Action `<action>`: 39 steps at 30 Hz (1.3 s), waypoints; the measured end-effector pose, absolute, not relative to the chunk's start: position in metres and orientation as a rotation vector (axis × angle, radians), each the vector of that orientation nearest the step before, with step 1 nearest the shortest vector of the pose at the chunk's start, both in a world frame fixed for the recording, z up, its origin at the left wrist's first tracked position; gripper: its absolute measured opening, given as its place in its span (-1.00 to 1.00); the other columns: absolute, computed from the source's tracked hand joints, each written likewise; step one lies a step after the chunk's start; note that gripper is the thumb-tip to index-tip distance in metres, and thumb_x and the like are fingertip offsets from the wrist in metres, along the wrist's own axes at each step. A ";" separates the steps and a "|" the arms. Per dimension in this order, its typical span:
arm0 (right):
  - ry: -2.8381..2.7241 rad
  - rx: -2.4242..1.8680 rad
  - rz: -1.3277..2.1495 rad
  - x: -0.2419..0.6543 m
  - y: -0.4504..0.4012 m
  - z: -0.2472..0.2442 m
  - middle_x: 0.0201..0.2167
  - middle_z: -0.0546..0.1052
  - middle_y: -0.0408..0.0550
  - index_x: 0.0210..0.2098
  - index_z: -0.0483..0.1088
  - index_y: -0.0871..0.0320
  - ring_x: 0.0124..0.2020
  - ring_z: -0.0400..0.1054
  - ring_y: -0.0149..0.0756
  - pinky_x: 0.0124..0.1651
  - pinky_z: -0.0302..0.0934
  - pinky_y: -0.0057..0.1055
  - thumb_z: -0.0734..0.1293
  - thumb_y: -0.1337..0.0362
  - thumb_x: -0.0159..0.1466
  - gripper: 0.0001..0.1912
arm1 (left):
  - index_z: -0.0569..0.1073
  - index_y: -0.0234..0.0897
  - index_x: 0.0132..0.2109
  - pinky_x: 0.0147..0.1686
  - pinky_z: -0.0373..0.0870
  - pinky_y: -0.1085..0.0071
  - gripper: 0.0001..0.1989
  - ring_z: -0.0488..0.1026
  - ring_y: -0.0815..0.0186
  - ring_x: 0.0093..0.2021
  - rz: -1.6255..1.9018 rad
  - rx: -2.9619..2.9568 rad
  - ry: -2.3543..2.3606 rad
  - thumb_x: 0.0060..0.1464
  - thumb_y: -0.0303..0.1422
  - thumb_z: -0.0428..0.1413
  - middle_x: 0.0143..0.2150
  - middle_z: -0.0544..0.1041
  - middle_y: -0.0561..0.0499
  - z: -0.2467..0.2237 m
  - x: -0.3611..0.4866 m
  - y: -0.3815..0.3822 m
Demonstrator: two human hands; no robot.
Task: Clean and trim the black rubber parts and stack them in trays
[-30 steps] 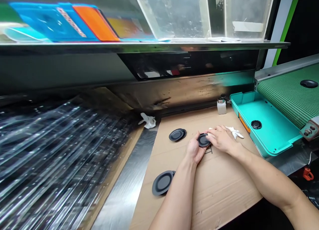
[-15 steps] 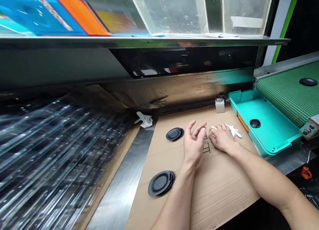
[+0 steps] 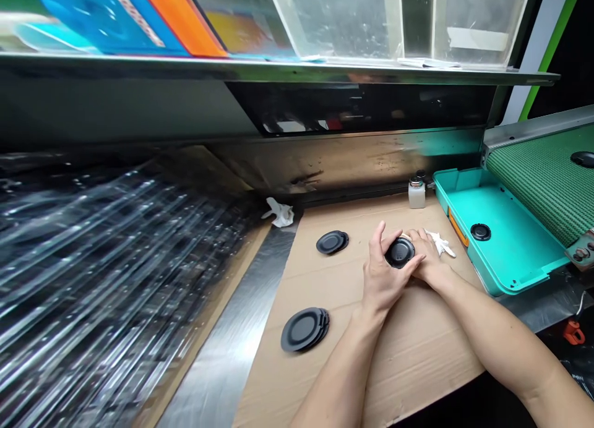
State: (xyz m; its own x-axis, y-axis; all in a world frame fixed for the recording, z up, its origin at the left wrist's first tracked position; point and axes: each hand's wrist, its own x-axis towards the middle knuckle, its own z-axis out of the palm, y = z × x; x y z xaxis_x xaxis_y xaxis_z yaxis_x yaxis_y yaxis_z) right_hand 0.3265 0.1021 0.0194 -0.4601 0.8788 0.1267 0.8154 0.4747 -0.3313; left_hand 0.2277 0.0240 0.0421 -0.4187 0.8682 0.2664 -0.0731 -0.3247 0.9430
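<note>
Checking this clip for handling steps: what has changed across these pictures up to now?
The hands, apart a moment earlier with no disc showing, have come together: the left hand and right hand now hold a black disc between them. The upper disc stack, lower disc stack and disc in the teal tray stayed put.

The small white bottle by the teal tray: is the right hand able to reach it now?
Probably yes: the right hand is near the bottle, only cardboard lies between, but it touches a black disc.
</note>
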 end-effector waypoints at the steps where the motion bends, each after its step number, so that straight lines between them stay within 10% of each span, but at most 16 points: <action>1: -2.445 -1.447 0.328 0.327 0.102 0.020 0.00 0.46 0.07 0.06 0.41 0.04 0.05 0.25 -0.04 0.08 0.17 -0.18 0.23 0.14 0.40 -0.70 | 0.33 -0.13 0.26 0.33 0.18 0.23 0.00 0.43 0.09 0.24 1.814 1.072 1.240 -0.37 -0.65 0.45 0.05 0.60 -0.09 0.043 0.228 0.024; 33: -2.473 -1.353 0.236 0.332 0.106 0.013 0.01 0.48 0.03 0.08 0.43 0.01 0.00 0.26 -0.07 0.03 0.18 -0.22 0.23 0.21 0.38 -0.69 | 0.38 -0.13 0.24 0.36 0.13 0.20 -0.09 0.34 0.08 0.29 1.831 1.051 1.220 -0.31 -0.61 0.45 0.11 0.56 -0.11 0.041 0.230 0.024; 39: -2.513 -1.308 0.129 0.332 0.104 0.014 0.06 0.47 0.05 0.15 0.41 0.02 0.06 0.23 -0.06 0.10 0.15 -0.19 0.22 0.12 0.42 -0.64 | 0.43 -0.11 0.16 0.34 0.12 0.08 -0.53 0.38 0.03 0.24 1.678 1.077 1.552 0.10 -0.36 0.26 0.00 0.60 -0.13 0.020 0.207 0.038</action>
State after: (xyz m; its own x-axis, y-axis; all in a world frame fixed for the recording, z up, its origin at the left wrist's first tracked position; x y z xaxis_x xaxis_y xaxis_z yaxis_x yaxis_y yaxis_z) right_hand 0.3319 0.1043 0.0138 -0.5379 0.8123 0.2255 0.7850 0.5801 -0.2173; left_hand 0.2066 0.0385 0.0195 -0.4869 0.8587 0.1601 0.0926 -0.1315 0.9870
